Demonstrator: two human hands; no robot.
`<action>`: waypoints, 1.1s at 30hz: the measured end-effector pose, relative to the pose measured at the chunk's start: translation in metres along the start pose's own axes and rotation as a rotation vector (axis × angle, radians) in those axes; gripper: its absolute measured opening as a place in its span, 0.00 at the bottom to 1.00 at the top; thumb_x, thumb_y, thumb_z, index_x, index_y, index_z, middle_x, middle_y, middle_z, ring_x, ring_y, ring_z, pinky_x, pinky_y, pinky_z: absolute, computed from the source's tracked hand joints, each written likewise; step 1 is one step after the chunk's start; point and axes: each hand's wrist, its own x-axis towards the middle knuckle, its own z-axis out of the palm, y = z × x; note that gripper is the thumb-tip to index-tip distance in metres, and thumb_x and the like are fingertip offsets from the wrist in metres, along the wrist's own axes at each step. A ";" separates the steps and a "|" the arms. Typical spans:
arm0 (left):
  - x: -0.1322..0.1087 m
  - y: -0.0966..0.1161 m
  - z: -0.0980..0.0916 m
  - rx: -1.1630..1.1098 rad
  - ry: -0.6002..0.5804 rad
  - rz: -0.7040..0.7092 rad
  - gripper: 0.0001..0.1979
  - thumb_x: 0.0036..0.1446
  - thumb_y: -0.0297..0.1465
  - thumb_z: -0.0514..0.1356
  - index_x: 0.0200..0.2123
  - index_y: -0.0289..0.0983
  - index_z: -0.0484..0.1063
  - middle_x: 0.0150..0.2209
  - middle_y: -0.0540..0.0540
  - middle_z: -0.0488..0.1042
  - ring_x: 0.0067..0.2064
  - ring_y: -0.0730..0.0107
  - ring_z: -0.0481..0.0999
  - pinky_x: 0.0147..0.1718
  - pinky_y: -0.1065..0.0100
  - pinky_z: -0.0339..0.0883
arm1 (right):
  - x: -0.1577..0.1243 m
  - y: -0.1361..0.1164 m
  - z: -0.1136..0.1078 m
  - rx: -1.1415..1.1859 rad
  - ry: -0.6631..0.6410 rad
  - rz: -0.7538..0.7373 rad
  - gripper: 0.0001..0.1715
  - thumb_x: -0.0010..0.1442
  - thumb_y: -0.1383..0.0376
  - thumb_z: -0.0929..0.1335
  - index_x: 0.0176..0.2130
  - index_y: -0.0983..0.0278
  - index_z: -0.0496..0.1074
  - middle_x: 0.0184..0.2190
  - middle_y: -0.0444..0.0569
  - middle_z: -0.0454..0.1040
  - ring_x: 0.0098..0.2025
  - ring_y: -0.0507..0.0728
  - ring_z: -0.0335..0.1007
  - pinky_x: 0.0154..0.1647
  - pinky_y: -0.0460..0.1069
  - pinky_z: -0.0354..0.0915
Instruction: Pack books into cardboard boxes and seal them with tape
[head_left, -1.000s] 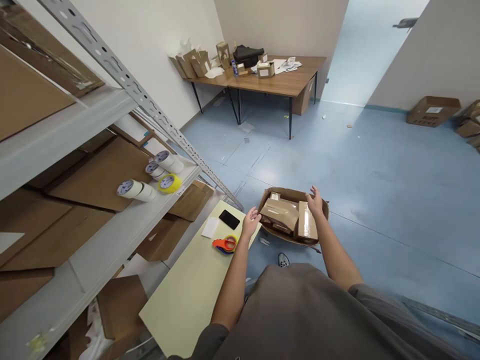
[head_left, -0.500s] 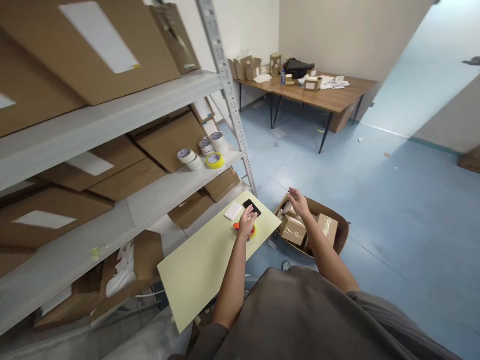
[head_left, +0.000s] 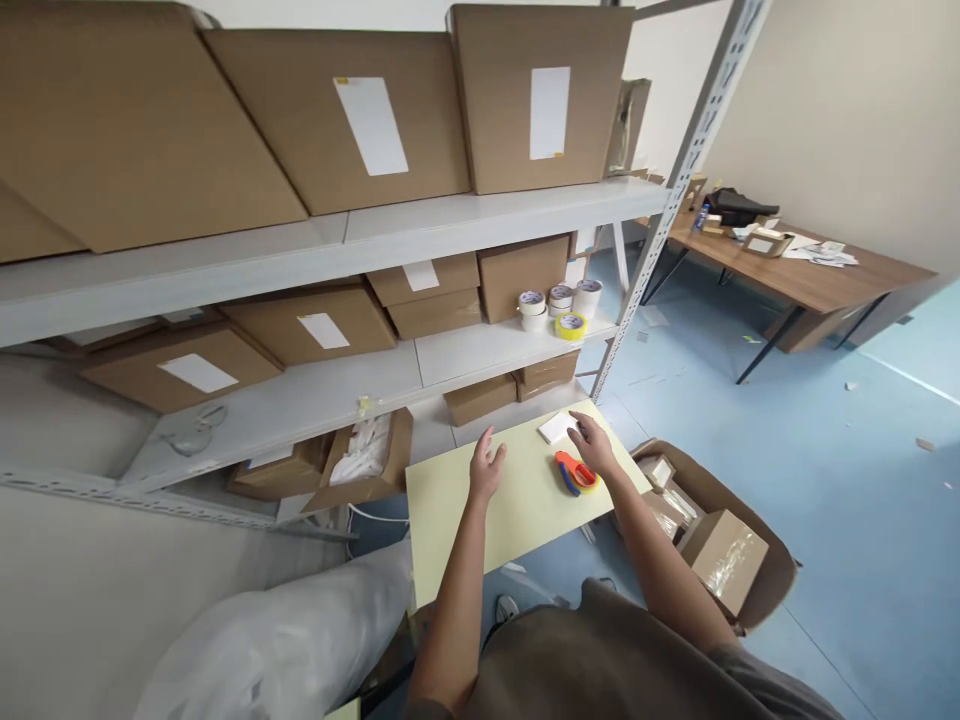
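Note:
My left hand (head_left: 486,468) hovers open over the pale yellow table (head_left: 465,520), fingers spread, holding nothing. My right hand (head_left: 594,443) reaches over the table's far end with fingers extended, just above an orange and blue tape dispenser (head_left: 574,471) and beside a white pad (head_left: 556,428). The right hand covers the spot where a black phone lay, so the phone is hidden. To the right on the floor stands an open brown carton (head_left: 776,570) holding several taped parcels (head_left: 721,558).
A grey metal rack (head_left: 360,240) full of flat cardboard boxes fills the left and middle. Tape rolls (head_left: 559,305) sit on its middle shelf. A white plastic bag (head_left: 285,640) lies at lower left. A wooden desk (head_left: 810,275) with clutter stands far right on the blue floor.
My view has swung left toward the rack. Both hands left the carton of parcels and came over the yellow table, the right one now above the tape dispenser.

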 end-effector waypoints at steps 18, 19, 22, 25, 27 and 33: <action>-0.046 -0.078 0.049 0.163 -0.105 -0.218 0.25 0.62 0.38 0.68 0.62 0.43 0.76 0.67 0.38 0.73 0.68 0.50 0.71 0.65 0.50 0.67 | -0.027 0.109 0.034 -0.257 -0.243 0.256 0.24 0.64 0.60 0.70 0.58 0.62 0.78 0.55 0.59 0.81 0.54 0.66 0.78 0.55 0.55 0.71; -0.052 -0.085 0.053 0.185 -0.099 -0.235 0.24 0.63 0.37 0.67 0.61 0.43 0.76 0.66 0.37 0.74 0.67 0.50 0.72 0.64 0.50 0.69 | -0.028 0.119 0.039 -0.279 -0.278 0.281 0.22 0.64 0.60 0.71 0.56 0.62 0.79 0.52 0.59 0.82 0.51 0.65 0.79 0.53 0.54 0.71; -0.070 -0.106 0.062 0.224 -0.051 -0.292 0.23 0.64 0.37 0.65 0.61 0.41 0.76 0.64 0.36 0.76 0.63 0.52 0.76 0.61 0.52 0.73 | -0.030 0.145 0.057 -0.338 -0.389 0.349 0.14 0.63 0.59 0.73 0.47 0.64 0.80 0.44 0.57 0.82 0.48 0.65 0.78 0.48 0.52 0.70; -0.089 -0.125 0.070 0.235 -0.011 -0.354 0.22 0.65 0.38 0.64 0.60 0.40 0.77 0.61 0.35 0.78 0.58 0.54 0.80 0.57 0.53 0.75 | -0.035 0.167 0.081 -0.381 -0.489 0.475 0.12 0.62 0.60 0.74 0.44 0.64 0.79 0.42 0.57 0.81 0.48 0.66 0.78 0.47 0.52 0.69; -0.102 -0.135 0.075 0.235 -0.010 -0.390 0.22 0.64 0.38 0.64 0.60 0.41 0.77 0.59 0.36 0.79 0.55 0.56 0.81 0.56 0.55 0.76 | -0.041 0.180 0.096 -0.412 -0.506 0.534 0.16 0.62 0.61 0.74 0.49 0.66 0.78 0.48 0.61 0.80 0.52 0.68 0.77 0.51 0.54 0.69; -0.117 -0.149 0.088 0.231 -0.002 -0.440 0.23 0.64 0.38 0.64 0.60 0.40 0.77 0.57 0.35 0.80 0.51 0.59 0.82 0.56 0.54 0.76 | -0.049 0.209 0.120 -0.471 -0.440 0.534 0.24 0.67 0.64 0.68 0.60 0.72 0.71 0.56 0.71 0.76 0.59 0.69 0.73 0.59 0.58 0.66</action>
